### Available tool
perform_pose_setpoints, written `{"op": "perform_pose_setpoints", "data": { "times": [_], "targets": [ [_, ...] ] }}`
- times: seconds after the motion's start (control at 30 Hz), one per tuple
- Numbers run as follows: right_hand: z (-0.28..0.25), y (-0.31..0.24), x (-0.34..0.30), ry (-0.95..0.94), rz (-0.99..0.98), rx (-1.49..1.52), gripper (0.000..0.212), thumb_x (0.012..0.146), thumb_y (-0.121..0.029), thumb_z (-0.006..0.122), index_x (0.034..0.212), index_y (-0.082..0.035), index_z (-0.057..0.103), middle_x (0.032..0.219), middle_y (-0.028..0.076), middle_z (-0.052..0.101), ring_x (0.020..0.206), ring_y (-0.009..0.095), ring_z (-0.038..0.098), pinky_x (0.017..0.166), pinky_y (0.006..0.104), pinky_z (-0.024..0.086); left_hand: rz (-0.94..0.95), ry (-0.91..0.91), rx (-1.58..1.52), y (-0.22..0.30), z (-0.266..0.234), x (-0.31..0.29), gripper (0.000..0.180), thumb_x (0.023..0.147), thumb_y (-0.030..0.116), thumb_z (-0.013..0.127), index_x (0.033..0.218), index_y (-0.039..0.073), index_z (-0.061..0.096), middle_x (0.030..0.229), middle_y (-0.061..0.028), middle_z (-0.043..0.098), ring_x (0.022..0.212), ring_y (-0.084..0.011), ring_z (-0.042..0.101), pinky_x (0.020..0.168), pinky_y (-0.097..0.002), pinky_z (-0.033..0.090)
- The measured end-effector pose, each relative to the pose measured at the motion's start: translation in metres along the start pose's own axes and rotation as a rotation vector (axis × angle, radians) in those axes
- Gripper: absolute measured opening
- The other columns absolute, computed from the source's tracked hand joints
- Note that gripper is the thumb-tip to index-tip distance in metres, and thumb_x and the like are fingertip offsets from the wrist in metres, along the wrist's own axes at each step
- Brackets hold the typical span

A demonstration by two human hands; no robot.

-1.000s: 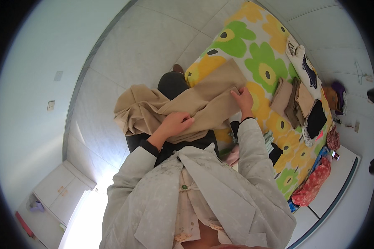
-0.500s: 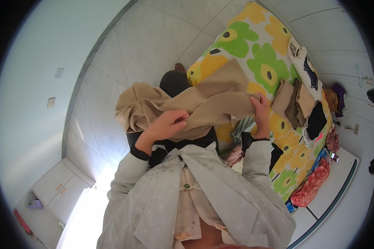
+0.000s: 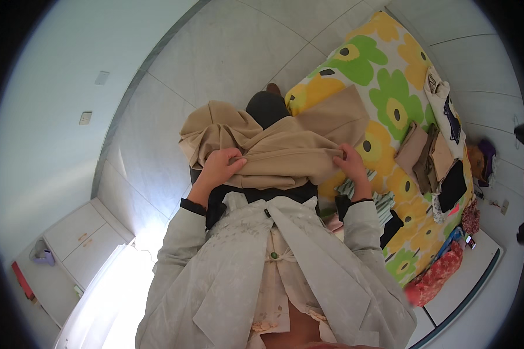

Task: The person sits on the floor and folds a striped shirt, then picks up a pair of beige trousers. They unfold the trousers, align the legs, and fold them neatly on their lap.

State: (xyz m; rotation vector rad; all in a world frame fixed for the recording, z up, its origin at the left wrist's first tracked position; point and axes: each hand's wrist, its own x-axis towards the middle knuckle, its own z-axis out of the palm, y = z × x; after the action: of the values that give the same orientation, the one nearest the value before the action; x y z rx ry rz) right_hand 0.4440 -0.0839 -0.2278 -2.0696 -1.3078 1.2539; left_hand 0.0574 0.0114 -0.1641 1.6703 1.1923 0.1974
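Observation:
A pair of tan trousers (image 3: 285, 142) lies across my lap. Its bunched part hangs over my left thigh, and a flat wide panel reaches onto the bed at the right. My left hand (image 3: 220, 170) pinches the near edge of the cloth between thumb and fingers. At the right end of that edge, my right hand (image 3: 353, 167) has the fabric between thumb and fingertips. The stretch of cloth between the hands is drawn out sideways in long creases. Parts of the trousers are hidden within the folds.
A bed with a flowered sheet (image 3: 410, 212) fills the right side. On it are several folded garments (image 3: 414, 148), a white top (image 3: 445, 107) and striped cloth (image 3: 384, 206). Red cloth (image 3: 439, 276) and a phone (image 3: 470, 242) lie at its near right. A white cabinet (image 3: 78, 244) stands lower left.
My right hand has come down and inward from the raised edge of the cloth. The near edge now stretches fairly level between both hands. The view has shifted slightly.

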Motion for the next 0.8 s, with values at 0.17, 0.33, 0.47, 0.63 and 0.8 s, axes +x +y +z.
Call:
{"op": "perform_pose_setpoints", "data": {
  "times": [0.17,0.33,0.47,0.63,0.8],
  "targets": [
    [0.004,-0.062,-0.002,0.23,-0.432,-0.336,0.028,0.077,-0.011,0.066,0.104,-0.005,0.061,0.098,0.011,0.063,0.092,0.026,0.061,0.082,0.0348,0.048,0.218,0.113,0.149,0.001,0.005,0.001,0.02,0.084,0.019,0.062,0.087,-0.001,0.06,0.077,-0.0134,0.06,0.07,-0.0254,0.057,0.063,-0.0342,0.044],
    [0.048,-0.138,0.008,-0.231,-0.59,0.013,0.021,0.079,-0.015,0.066,0.099,-0.007,0.066,0.098,0.008,0.064,0.094,0.026,0.061,0.082,0.0352,0.048,0.131,0.093,0.022,0.021,0.01,0.003,0.02,0.084,0.018,0.062,0.087,-0.001,0.059,0.075,-0.0125,0.059,0.067,-0.0228,0.055,0.063,-0.0333,0.043],
    [0.079,-0.171,0.02,-0.429,-0.749,0.099,0.018,0.079,-0.017,0.066,0.093,-0.006,0.066,0.085,0.009,0.064,0.08,0.026,0.06,0.072,0.0347,0.048,0.103,0.057,-0.108,0.03,0.005,-0.002,0.02,0.083,0.018,0.062,0.087,-0.002,0.06,0.074,-0.0114,0.058,0.067,-0.019,0.054,0.063,-0.0322,0.043],
    [0.081,-0.172,0.034,-0.623,-0.647,0.025,0.021,0.074,-0.02,0.065,0.088,-0.004,0.066,0.073,0.013,0.061,0.068,0.026,0.058,0.063,0.0338,0.046,0.06,0.062,-0.128,0.031,0.003,-0.003,0.021,0.081,0.019,0.064,0.086,-0.001,0.062,0.074,-0.0137,0.059,0.066,-0.0251,0.055,0.062,-0.0347,0.044],
    [0.083,-0.16,0.025,-0.492,-0.533,0.118,0.023,0.07,-0.019,0.063,0.086,-0.003,0.066,0.075,0.013,0.063,0.068,0.026,0.058,0.063,0.0336,0.046,0.05,0.083,-0.128,0.029,0.007,0.0,0.02,0.079,0.018,0.064,0.087,0.0,0.062,0.075,-0.0146,0.059,0.066,-0.0267,0.056,0.061,-0.0352,0.044]
  ]
}}
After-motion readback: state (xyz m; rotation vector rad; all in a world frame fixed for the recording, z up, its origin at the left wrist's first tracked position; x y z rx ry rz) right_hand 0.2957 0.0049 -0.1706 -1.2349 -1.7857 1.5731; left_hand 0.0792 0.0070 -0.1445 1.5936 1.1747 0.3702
